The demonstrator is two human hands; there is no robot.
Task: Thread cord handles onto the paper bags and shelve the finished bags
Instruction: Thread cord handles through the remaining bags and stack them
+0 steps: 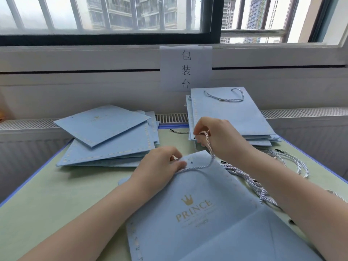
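Near the table's front edge, the left hand [160, 162] pins the bag [197, 208] top; the right hand [216, 138], just beyond, pinches the cord [209, 146] tip above the hole [191, 162].

A pale green desk [47, 194] with a blue edge stands against a white wall below a window [113, 16]. A white paper sign [185, 67] with three black Chinese characters hangs on the wall above the desk's far edge. A white slatted radiator grille [171, 117] runs along behind that edge. Outside, metal bars [79, 12] cross the glass, with high-rise buildings [131, 10] beyond.
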